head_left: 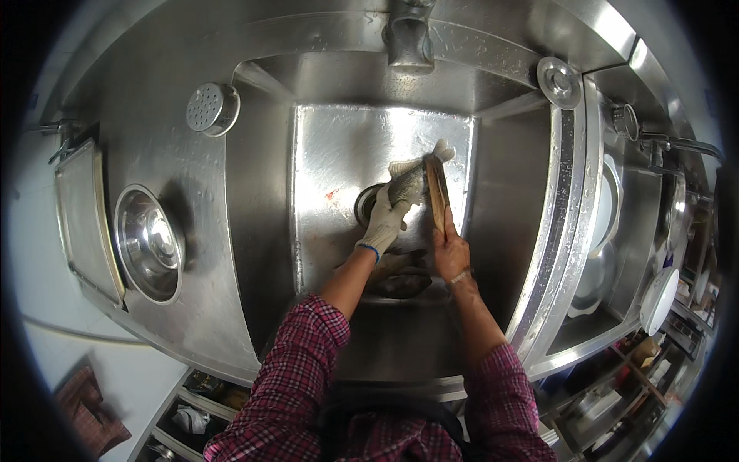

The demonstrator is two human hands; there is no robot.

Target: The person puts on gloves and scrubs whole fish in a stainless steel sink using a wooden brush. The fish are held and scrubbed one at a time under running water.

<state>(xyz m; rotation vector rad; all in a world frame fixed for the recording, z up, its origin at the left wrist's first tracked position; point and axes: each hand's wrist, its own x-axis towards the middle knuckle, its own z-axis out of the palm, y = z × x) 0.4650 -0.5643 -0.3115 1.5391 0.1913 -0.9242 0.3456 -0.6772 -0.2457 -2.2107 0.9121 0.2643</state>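
Note:
In the deep steel sink [308, 266], my left hand [382, 223], in a white knitted glove with a blue cuff, is closed on a fish [408, 187]. The tail points away to the upper right; the glove covers the front part. My bare right hand [452, 252] grips a long wooden tool [438, 196] with a dark edge, its far end against the fish near the tail. What the tool's working face looks like is hidden. Closer to me, more fish [402, 283] lie on the sink floor, partly behind my left wrist. A round drain [365, 206] shows beside the glove.
A faucet [410, 46] overhangs the sink's back edge. On the left counter are a perforated steel strainer [208, 108] and a steel bowl [150, 242]. A round metal lid [559, 82] sits at the back right corner. Another basin [596, 308] holding dishes lies to the right.

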